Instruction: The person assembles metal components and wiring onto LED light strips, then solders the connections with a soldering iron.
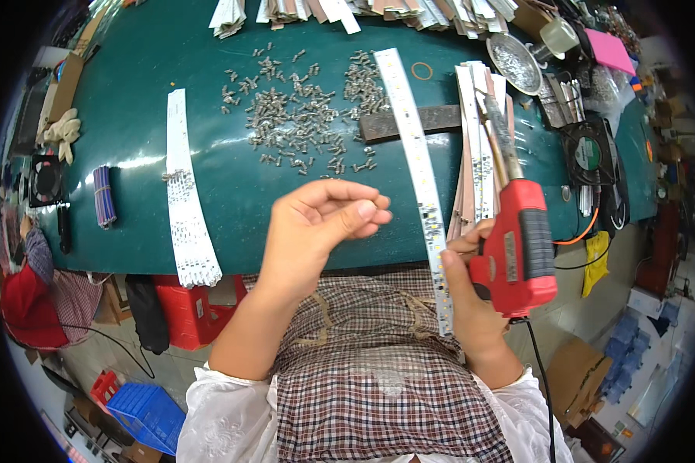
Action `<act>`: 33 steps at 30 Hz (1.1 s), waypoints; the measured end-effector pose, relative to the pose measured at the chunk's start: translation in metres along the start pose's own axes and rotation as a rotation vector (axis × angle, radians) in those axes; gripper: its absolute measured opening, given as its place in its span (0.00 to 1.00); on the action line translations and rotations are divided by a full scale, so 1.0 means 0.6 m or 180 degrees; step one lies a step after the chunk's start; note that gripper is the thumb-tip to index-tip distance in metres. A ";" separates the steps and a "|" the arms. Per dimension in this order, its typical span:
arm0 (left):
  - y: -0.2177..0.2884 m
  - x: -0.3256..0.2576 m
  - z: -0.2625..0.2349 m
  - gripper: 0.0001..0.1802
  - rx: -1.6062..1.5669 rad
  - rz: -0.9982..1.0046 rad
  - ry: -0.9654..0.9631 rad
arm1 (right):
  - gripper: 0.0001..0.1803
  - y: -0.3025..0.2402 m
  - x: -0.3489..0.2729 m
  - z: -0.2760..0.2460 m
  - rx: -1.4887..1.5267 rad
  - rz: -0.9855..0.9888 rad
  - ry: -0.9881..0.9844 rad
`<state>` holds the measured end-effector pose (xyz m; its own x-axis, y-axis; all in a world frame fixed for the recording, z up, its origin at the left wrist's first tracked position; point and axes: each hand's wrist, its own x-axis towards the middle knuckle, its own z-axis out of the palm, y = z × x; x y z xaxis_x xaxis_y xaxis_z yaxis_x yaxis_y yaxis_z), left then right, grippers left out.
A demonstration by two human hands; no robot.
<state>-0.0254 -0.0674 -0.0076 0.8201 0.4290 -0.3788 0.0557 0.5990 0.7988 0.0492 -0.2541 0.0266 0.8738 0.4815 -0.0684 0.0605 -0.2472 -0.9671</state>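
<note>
My left hand is raised over the table's near edge, its thumb pressed to curled fingers; whatever may be between them is hidden. In my right hand is a red and black soldering gun, its metal tip pointing away from me. The thumb of that hand also lies against a long white LED strip board, whose near end hangs over my checked apron. The board's upper part crosses a dark flat bar. Beyond my left hand, many small metal parts are scattered.
A fanned stack of white strip boards lies at the left; more strips lie beside the gun. A metal dish and a black fan stand at the right. The gun's cord runs down past my right arm.
</note>
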 end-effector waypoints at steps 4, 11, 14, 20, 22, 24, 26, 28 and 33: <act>-0.023 0.002 0.023 0.10 -0.0189 -0.0160 -0.0094 | 0.20 0.034 0.004 -0.008 -0.0710 -0.0547 -0.0546; -0.050 0.007 0.026 0.10 -0.0214 -0.0092 -0.0138 | 0.02 0.020 -0.002 0.007 0.0024 0.0125 -0.0255; -0.051 0.006 0.029 0.10 -0.0277 -0.0135 -0.0129 | 0.02 0.026 -0.002 0.007 -0.0094 -0.0012 -0.0218; -0.051 0.004 0.039 0.09 -0.0346 -0.0094 0.0000 | 0.03 0.032 -0.004 0.004 -0.0033 -0.0062 -0.0169; -0.053 0.005 0.042 0.09 -0.0360 -0.0102 0.0007 | 0.20 0.044 -0.008 -0.002 -0.0316 -0.0281 -0.0420; -0.055 0.005 0.044 0.09 -0.0371 -0.0108 0.0011 | 0.19 0.048 -0.007 -0.006 -0.0371 -0.0371 -0.0464; -0.057 0.004 0.045 0.09 -0.0369 -0.0081 0.0043 | 0.19 0.044 -0.006 -0.004 -0.0423 -0.0459 -0.0511; -0.060 0.005 0.045 0.09 -0.0370 -0.0068 0.0043 | 0.05 0.029 -0.005 0.005 -0.0137 0.0015 -0.0245; -0.059 0.005 0.046 0.08 -0.0306 -0.0082 -0.0048 | 0.18 0.046 -0.011 -0.005 -0.0422 -0.0292 -0.0429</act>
<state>-0.0094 -0.1062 -0.0241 0.8276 0.4027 -0.3910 0.0226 0.6721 0.7401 0.0466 -0.2666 0.0012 0.7898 0.6130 -0.0223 0.2077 -0.3015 -0.9306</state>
